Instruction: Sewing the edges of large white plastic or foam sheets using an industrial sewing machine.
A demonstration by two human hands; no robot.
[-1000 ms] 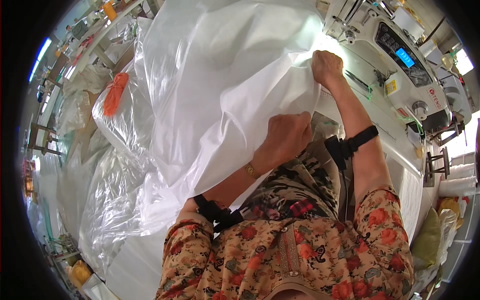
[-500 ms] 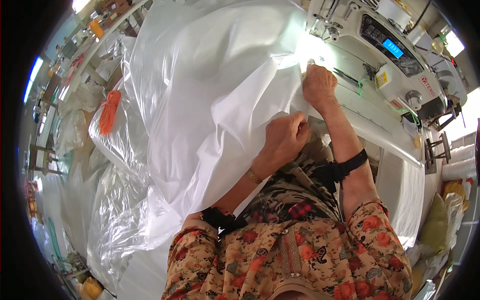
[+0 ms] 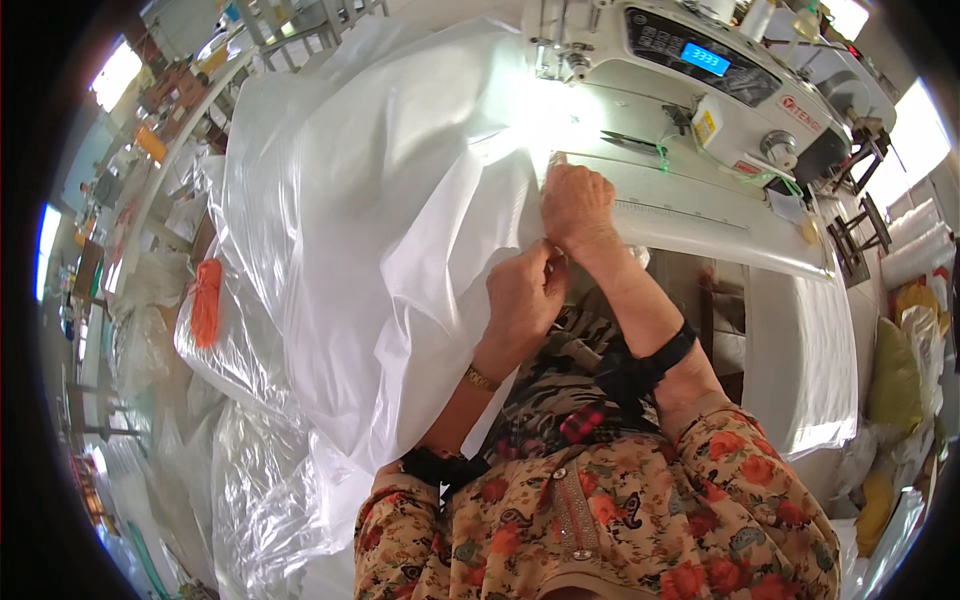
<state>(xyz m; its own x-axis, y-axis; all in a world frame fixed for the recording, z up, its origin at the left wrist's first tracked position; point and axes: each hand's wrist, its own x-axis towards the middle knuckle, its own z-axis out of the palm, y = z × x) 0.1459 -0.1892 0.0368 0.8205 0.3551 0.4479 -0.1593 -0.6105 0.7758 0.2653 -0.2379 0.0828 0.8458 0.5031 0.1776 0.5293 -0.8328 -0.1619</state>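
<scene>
A large, glossy white sheet (image 3: 350,200), of fabric or plastic I cannot tell which, runs from the sewing machine (image 3: 700,60) down over my left side in loose folds. My right hand (image 3: 580,210) is closed on the sheet's right edge, just in front of the brightly lit needle area. Glare there hides the needle and presser foot. A little nearer to me, my left hand (image 3: 522,300) pinches the same edge, its fingers curled and almost touching my right wrist.
Dark thread snips (image 3: 632,143) lie on the machine bed beside green thread. A ruler strip (image 3: 680,213) runs along the bed's front. Clear plastic film (image 3: 260,480) and an orange tied bundle (image 3: 205,305) are at the left. White material (image 3: 800,350) hangs below the table at right.
The whole view has shifted, with the machine now further up and left in it. My right hand has drawn slightly back from the lit needle area, and my hands are closer together.
</scene>
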